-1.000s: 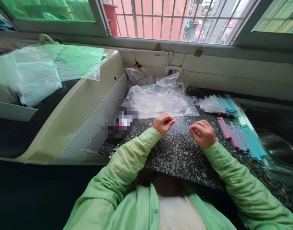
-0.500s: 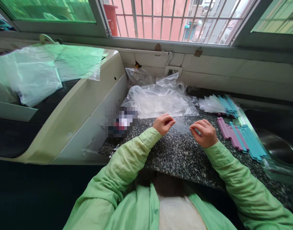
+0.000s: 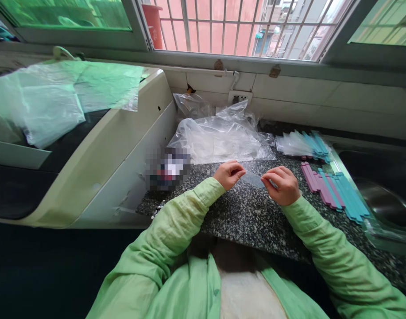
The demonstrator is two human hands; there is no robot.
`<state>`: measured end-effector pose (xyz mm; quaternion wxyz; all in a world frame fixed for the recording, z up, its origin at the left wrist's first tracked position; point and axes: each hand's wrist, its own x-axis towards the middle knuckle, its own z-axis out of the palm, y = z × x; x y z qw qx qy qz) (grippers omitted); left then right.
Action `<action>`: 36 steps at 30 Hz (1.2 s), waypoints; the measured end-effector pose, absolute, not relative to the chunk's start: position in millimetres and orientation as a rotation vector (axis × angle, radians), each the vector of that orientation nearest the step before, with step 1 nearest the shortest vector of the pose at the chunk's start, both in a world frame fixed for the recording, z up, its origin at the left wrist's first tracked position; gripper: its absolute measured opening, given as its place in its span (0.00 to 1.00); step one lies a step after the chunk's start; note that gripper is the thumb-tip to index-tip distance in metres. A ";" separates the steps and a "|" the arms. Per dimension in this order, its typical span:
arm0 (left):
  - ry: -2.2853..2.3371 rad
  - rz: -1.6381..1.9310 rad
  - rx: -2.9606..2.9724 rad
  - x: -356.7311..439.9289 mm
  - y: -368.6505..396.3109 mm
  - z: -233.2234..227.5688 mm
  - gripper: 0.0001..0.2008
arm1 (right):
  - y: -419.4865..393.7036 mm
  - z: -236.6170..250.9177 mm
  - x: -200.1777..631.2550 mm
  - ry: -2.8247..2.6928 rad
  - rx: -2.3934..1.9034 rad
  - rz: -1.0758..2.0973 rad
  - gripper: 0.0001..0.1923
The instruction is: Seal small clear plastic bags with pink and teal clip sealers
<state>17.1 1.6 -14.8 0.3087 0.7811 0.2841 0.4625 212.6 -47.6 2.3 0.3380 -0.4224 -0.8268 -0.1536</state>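
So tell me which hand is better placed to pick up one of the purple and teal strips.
Right hand, probably: it is nearer the purple and teal strips than the left hand.

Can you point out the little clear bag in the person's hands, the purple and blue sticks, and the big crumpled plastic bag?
small clear bag (image 3: 253,178), head view, its middle between both hands.
purple and blue sticks (image 3: 334,191), head view, middle of the pile.
crumpled plastic bag (image 3: 219,139), head view, its centre.
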 end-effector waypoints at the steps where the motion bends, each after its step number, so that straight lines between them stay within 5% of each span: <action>1: 0.750 1.225 2.067 17.0 1.5 -14.6 0.12 | -47.6 2.3 212.7 -2.155 -1.098 -0.404 0.05; 36: 0.681 1.223 2.314 20.5 -5.3 -18.0 0.12 | -50.0 4.7 208.8 -2.181 -1.071 -0.438 0.04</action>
